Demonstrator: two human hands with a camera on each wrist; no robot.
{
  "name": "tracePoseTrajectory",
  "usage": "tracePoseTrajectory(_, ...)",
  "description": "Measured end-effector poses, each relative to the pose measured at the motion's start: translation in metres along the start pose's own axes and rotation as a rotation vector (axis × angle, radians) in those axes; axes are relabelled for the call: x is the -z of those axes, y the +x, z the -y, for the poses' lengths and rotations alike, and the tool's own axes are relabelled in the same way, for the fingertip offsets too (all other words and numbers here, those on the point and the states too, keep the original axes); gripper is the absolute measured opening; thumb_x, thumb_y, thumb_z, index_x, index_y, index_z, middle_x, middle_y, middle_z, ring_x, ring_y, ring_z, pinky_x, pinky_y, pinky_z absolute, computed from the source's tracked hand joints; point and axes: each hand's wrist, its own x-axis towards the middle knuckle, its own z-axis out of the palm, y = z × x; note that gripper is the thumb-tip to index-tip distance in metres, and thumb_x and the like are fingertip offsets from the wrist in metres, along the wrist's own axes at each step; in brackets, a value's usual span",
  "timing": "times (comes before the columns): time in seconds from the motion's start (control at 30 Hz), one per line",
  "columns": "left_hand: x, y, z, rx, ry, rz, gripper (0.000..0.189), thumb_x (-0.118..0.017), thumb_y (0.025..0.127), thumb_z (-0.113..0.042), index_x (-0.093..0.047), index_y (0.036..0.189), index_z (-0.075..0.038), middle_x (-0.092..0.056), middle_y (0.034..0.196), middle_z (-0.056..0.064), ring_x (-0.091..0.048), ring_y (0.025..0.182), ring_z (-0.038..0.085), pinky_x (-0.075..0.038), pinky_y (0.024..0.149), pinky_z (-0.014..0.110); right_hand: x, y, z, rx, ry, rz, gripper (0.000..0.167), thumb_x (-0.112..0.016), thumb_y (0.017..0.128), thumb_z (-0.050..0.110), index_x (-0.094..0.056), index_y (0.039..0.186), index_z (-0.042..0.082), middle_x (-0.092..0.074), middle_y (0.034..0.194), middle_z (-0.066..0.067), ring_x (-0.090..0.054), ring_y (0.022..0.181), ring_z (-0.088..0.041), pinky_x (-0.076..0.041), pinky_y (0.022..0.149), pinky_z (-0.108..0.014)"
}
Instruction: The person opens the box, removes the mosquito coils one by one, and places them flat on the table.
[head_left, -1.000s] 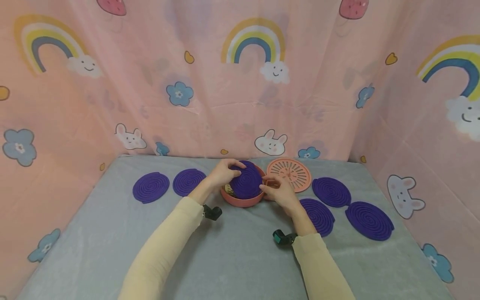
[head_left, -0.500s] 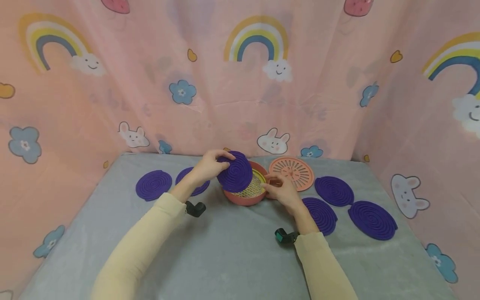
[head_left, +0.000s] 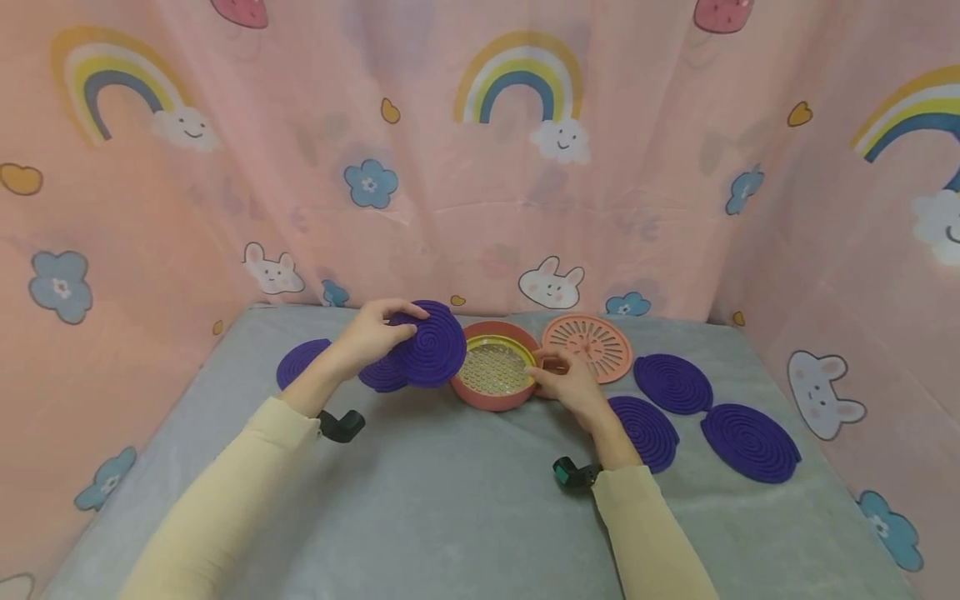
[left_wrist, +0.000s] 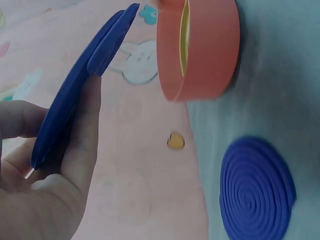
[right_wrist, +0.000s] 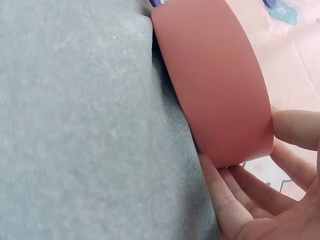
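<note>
In the head view my left hand (head_left: 371, 340) pinches a purple mosquito coil (head_left: 431, 346) by its edge, raised to the left of the holder. The left wrist view shows that coil (left_wrist: 75, 90) edge-on between thumb and fingers. A round coral mosquito coil holder (head_left: 491, 402) stands uncovered on the table, with a yellow-rimmed mesh (head_left: 491, 369) inside. My right hand (head_left: 567, 385) grips its right side, thumb at the rim and fingers along the wall (right_wrist: 220, 85) in the right wrist view. The slotted coral lid (head_left: 600, 354) lies behind that hand.
On the left lie two more coils, one (head_left: 300, 360) partly behind my left arm and one (head_left: 382, 375) partly behind the raised coil. Three coils, among them the rightmost (head_left: 752, 442), lie on the right of the grey cloth (head_left: 465, 500). A patterned pink curtain (head_left: 435, 242) surrounds the table.
My left hand has lifted the coil out of the holder and carried it left, baring the mesh inside. The right hand has kept its place at the holder's side.
</note>
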Motion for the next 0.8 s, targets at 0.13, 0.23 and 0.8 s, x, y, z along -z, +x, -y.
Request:
tracePoseTrajectory(0.13, 0.019, -0.011, 0.009, 0.011, 0.003, -0.029, 0.03, -0.058, 0.102, -0.006, -0.066, 0.131, -0.008, -0.046, 0.153, 0.014, -0.036, 0.144, 0.033, -0.041, 0.109, 0.049, -0.001, 0.0, 0.0, -0.007, -0.007, -0.004, 0.045, -0.07, 0.097, 0.013, -0.056, 0.138, 0.0, -0.051, 0.137, -0.025, -0.055, 0.123, -0.038, -0.06, 0.088, -0.041)
tracePoseTrajectory(0.23, 0.031, -0.018, 0.019, 0.027, 0.003, -0.053, 0.03, -0.058, 0.102, -0.008, -0.065, 0.131, -0.007, -0.046, 0.153, 0.014, -0.038, 0.142, 0.032, -0.041, 0.106, 0.048, 0.0, 0.001, 0.0, -0.009, -0.013, -0.007, 0.046, -0.07, 0.097, 0.013, -0.056, 0.139, 0.0, -0.051, 0.137, -0.025, -0.054, 0.124, -0.038, -0.06, 0.088, -0.04)
tracePoseTrajectory(0.8, 0.041, -0.067, 0.082, 0.173, -0.18, -0.12, 0.036, -0.056, 0.102, -0.006, -0.058, 0.137, 0.005, -0.047, 0.149, 0.026, -0.061, 0.117, 0.025, -0.055, 0.087, 0.023, 0.0, 0.003, -0.003, 0.0, -0.001, -0.012, 0.044, -0.07, 0.097, 0.011, -0.056, 0.137, -0.001, -0.051, 0.135, -0.026, -0.057, 0.12, -0.038, -0.061, 0.086, -0.04)
